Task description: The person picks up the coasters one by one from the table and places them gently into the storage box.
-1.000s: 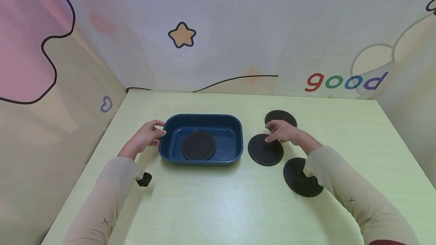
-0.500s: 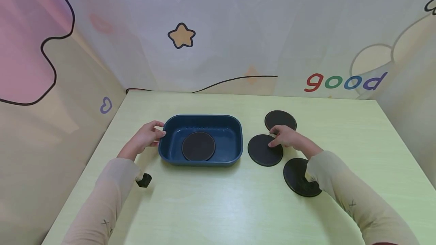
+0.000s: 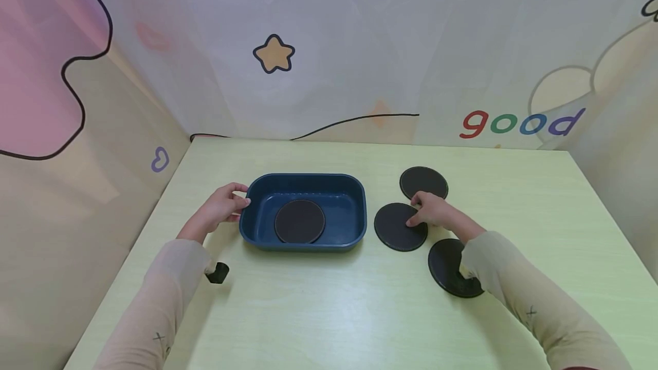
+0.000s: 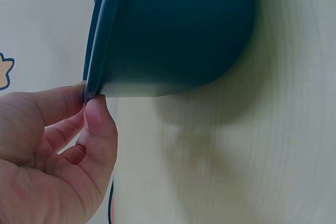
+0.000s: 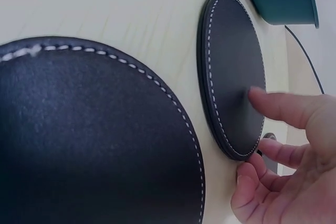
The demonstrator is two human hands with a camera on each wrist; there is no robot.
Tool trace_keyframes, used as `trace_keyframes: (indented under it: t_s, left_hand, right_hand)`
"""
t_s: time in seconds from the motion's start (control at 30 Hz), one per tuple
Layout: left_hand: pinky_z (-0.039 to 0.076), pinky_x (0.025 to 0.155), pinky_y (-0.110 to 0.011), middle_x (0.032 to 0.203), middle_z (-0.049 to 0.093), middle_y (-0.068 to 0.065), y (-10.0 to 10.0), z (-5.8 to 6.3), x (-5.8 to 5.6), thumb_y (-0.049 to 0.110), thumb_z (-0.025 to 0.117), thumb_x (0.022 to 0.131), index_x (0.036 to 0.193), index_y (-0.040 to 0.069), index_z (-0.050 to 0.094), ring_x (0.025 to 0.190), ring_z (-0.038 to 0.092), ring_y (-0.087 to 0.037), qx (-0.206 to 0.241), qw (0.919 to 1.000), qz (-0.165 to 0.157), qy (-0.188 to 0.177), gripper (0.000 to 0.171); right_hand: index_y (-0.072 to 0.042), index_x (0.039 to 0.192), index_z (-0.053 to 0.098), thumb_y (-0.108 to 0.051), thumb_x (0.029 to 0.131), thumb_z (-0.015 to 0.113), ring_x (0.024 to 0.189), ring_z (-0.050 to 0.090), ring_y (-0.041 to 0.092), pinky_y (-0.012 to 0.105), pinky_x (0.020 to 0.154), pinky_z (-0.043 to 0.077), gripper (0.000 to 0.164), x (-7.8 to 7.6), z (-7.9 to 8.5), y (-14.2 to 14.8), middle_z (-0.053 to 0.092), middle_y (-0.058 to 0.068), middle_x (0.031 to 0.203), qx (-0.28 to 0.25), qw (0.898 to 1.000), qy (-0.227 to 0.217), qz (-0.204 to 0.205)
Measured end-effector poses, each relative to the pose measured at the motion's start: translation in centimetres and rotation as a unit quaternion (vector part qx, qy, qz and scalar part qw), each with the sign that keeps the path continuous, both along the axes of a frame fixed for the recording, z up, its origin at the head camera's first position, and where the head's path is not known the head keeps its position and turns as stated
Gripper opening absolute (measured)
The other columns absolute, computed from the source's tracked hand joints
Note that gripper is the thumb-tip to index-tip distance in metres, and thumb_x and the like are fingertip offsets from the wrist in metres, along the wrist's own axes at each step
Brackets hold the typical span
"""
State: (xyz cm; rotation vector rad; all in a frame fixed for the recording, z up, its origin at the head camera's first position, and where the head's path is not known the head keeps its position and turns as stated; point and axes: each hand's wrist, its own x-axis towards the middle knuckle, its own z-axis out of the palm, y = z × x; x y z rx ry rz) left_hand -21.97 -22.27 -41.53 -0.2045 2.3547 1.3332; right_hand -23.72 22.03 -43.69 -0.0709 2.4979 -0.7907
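A dark blue rectangular tub (image 3: pixel 346 218) stands on the table with one round black coaster (image 3: pixel 300 220) lying in it. At its left end, my left hand (image 3: pixel 222 205) pinches the rim between thumb and fingers, seen close in the left wrist view. Right of the tub, my right hand (image 3: pixel 436 210) is at the middle coaster (image 3: pixel 394 230), a black disc with white edge stitching. In the right wrist view the thumb (image 5: pixel 286 108) lies on that coaster's top while the other fingers curl at its far edge. The coaster lies flat on the table.
Another black coaster (image 3: pixel 422 179) lies behind the right hand. Nearer the front is a further coaster (image 3: pixel 447 267), partly covered by the right sleeve (image 3: pixel 506 273). A printed cloth backdrop (image 3: pixel 349 61) rises at the table's (image 3: pixel 319 313) back edge.
My right hand has come forward and slightly right, from between the back and middle coasters to the middle coaster's right edge. The left hand and tub have stayed put.
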Motion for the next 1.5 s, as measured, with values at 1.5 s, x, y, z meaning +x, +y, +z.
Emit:
trace_keyframes:
  t_s: [1.5]
  left_hand:
    - [0.047, 0.070, -0.025, 0.109, 0.049, -0.016, 0.01, -0.04, -0.09, 0.018, 0.047, 0.091, 0.130, 0.007, 0.034, 0.086, 0.054, -0.021, 0.000, 0.9999, 0.010, -0.001, 0.042]
  right_hand:
    - [-0.003, 0.120, 0.043, -0.029, 0.066, 0.076, 0.097, 0.047, 0.032, 0.044, 0.080, 0.041, 0.069, 0.14, -0.37, -0.43, 0.045, 0.022, 0.109, 0.098, 0.984, 0.077, 0.130]
